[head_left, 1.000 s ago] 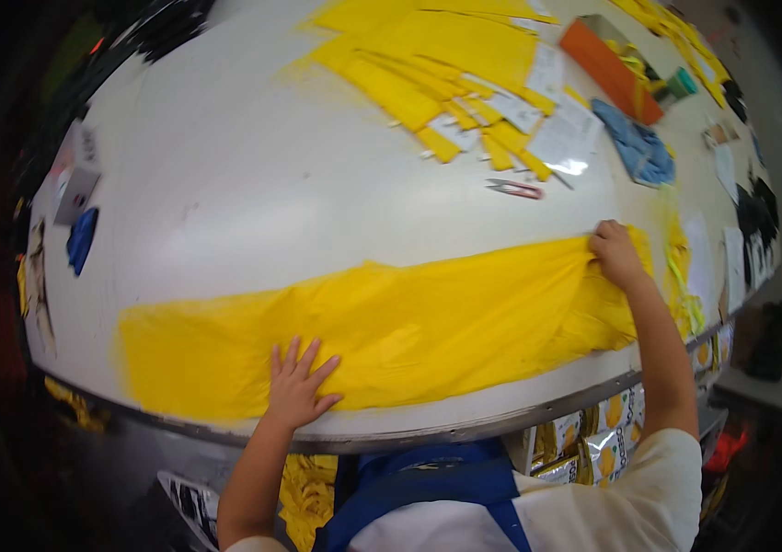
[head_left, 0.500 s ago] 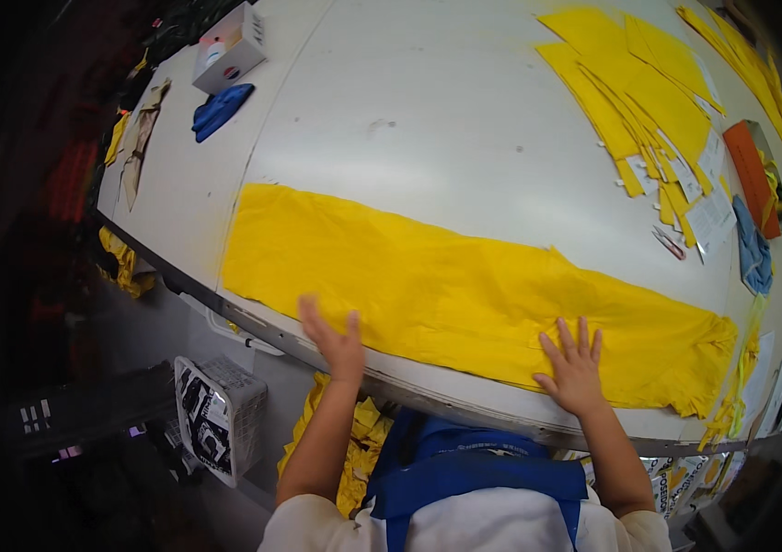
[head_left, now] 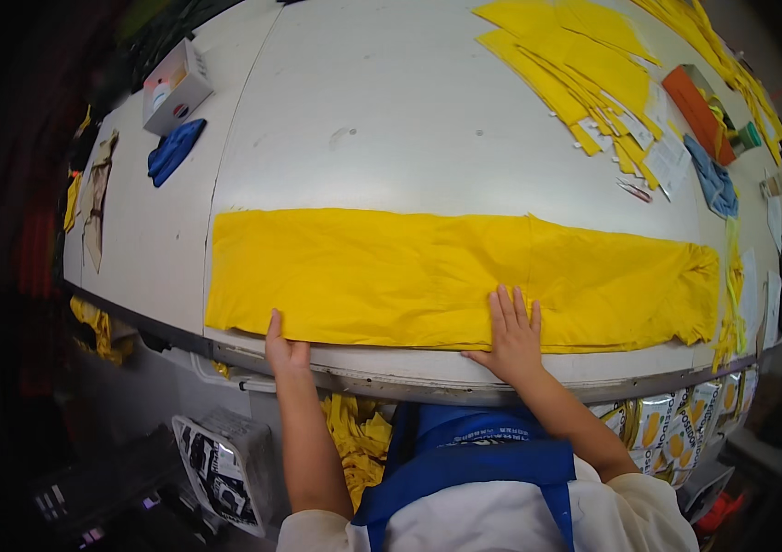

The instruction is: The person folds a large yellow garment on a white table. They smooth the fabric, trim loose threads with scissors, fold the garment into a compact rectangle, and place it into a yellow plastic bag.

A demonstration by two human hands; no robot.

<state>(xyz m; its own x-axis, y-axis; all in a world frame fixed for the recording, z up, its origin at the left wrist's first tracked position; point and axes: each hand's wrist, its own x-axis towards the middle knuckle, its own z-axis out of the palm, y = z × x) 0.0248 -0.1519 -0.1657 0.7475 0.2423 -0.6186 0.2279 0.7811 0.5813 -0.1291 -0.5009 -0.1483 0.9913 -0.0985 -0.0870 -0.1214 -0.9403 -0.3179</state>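
Observation:
A long yellow garment (head_left: 373,267) lies flat and folded lengthwise along the near edge of the table, its right end gathered into puckers. My right hand (head_left: 514,339) rests on it right of the middle, fingers spread, with the thumb at the near edge. At that same edge, near the garment's left end, my left hand (head_left: 287,353) touches the cloth with a fingertip. Its thumb stands apart from the finger, and its other fingers are partly hidden.
A fanned stack of yellow cut pieces (head_left: 575,64) lies at the far right, near small snips (head_left: 634,190), a blue cloth (head_left: 711,177) and an orange box (head_left: 697,110). A white box (head_left: 178,90) and dark blue cloth (head_left: 176,152) sit far left. Below stands a white basket (head_left: 225,460).
My left hand has come down onto the garment's near edge. The garment now lies straighter along the table edge, and the view has turned. My right hand stays flat on the cloth.

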